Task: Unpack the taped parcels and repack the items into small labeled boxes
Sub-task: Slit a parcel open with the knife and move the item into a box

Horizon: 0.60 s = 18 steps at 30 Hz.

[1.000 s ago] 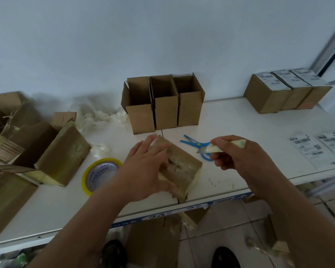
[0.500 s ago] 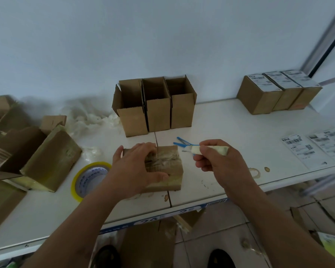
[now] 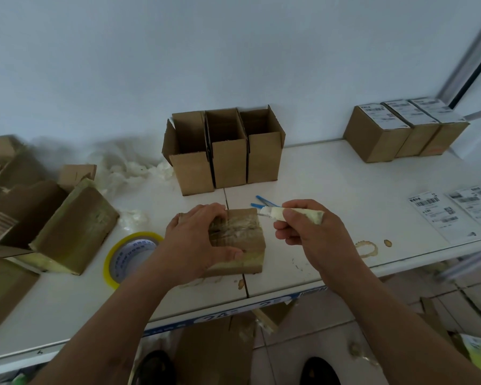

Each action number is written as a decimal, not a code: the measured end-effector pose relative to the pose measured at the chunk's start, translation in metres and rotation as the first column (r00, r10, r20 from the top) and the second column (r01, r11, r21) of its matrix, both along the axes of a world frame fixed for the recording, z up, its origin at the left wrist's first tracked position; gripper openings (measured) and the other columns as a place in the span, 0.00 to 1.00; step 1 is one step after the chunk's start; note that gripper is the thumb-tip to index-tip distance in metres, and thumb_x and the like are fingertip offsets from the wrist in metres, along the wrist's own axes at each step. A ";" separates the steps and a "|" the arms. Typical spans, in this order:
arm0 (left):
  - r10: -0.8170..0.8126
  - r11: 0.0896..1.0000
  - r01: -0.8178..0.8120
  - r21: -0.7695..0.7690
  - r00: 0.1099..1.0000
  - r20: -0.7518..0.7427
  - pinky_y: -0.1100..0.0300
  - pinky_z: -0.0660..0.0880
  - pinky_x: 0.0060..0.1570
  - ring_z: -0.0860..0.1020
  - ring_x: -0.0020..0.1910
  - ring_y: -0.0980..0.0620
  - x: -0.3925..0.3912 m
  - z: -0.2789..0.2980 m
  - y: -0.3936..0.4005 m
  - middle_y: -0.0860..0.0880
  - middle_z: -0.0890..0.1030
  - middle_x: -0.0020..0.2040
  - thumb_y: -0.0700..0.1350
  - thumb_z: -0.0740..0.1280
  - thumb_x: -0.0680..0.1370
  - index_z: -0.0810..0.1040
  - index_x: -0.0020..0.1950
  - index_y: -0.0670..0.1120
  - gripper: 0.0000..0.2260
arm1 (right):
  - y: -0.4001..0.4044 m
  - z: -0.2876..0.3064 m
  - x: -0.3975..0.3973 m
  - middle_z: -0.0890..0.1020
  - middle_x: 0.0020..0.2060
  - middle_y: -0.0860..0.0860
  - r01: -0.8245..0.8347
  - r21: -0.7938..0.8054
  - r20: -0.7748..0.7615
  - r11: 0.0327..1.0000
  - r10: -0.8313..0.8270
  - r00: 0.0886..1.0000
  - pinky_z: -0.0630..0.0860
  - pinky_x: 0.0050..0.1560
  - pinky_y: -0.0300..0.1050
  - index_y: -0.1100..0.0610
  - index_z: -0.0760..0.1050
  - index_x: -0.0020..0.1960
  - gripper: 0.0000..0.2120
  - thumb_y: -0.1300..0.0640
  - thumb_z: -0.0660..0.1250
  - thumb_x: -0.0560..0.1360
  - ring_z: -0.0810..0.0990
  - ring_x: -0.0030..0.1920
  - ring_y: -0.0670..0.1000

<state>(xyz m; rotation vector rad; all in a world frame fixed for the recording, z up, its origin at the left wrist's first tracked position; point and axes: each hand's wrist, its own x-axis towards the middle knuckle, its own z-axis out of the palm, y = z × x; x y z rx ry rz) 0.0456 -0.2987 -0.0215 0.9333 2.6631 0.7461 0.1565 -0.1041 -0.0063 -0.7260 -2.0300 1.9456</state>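
Blade meets parcel, centre frame.
Left hand [image 3: 197,243] grips the taped parcel [image 3: 240,240], fingers curled over it; right hand [image 3: 308,234] pinches the cutter [image 3: 289,214].

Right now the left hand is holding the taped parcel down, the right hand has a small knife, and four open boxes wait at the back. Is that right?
Not quite: the head view shows three open boxes at the back, not four. The rest holds: the left hand holds the taped parcel down, and the right hand grips a small knife.
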 end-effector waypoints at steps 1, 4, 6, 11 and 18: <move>0.003 1.000 -0.003 0.000 1.000 -0.001 0.48 0.61 0.70 0.67 0.59 0.55 0.000 0.000 0.000 0.58 0.70 0.66 0.65 0.74 0.67 0.67 0.65 0.59 0.31 | 0.000 0.000 0.000 0.85 0.40 0.52 0.002 0.003 0.004 1.000 -0.002 1.000 0.81 0.39 0.38 0.52 0.76 0.54 0.05 0.57 0.62 0.81 0.84 0.38 0.48; 0.004 1.000 -0.004 0.002 1.000 -0.009 0.48 0.60 0.71 0.66 0.60 0.55 0.001 0.001 0.001 0.58 0.70 0.67 0.65 0.74 0.67 0.67 0.67 0.58 0.32 | 0.000 0.000 0.000 0.85 0.40 0.52 -0.006 0.021 0.016 1.000 0.006 1.000 0.81 0.40 0.38 0.52 0.76 0.54 0.05 0.57 0.62 0.81 0.84 0.38 0.48; 0.006 1.000 -0.006 0.004 1.000 -0.005 0.49 0.60 0.71 0.65 0.59 0.56 0.001 0.001 0.001 0.58 0.70 0.67 0.64 0.74 0.68 0.67 0.67 0.58 0.32 | 0.000 0.001 0.001 0.85 0.40 0.53 -0.020 0.034 0.019 0.999 0.019 1.000 0.81 0.39 0.38 0.52 0.76 0.53 0.05 0.58 0.62 0.81 0.84 0.38 0.48; 0.024 1.000 -0.024 -0.009 1.000 -0.009 0.50 0.59 0.71 0.65 0.58 0.56 0.002 0.001 0.003 0.57 0.70 0.66 0.63 0.74 0.68 0.67 0.67 0.58 0.31 | 0.001 0.001 0.002 0.85 0.37 0.51 -0.036 0.054 0.057 0.998 0.033 0.998 0.79 0.37 0.37 0.53 0.76 0.51 0.04 0.58 0.62 0.81 0.83 0.35 0.46; 0.040 0.999 -0.040 -0.010 0.999 0.007 0.49 0.59 0.71 0.66 0.59 0.55 0.003 0.001 0.004 0.57 0.70 0.66 0.62 0.74 0.68 0.67 0.69 0.57 0.33 | -0.001 0.007 0.011 0.84 0.38 0.53 -0.087 0.104 0.104 0.991 0.076 0.992 0.77 0.36 0.38 0.54 0.75 0.50 0.05 0.60 0.62 0.81 0.82 0.34 0.46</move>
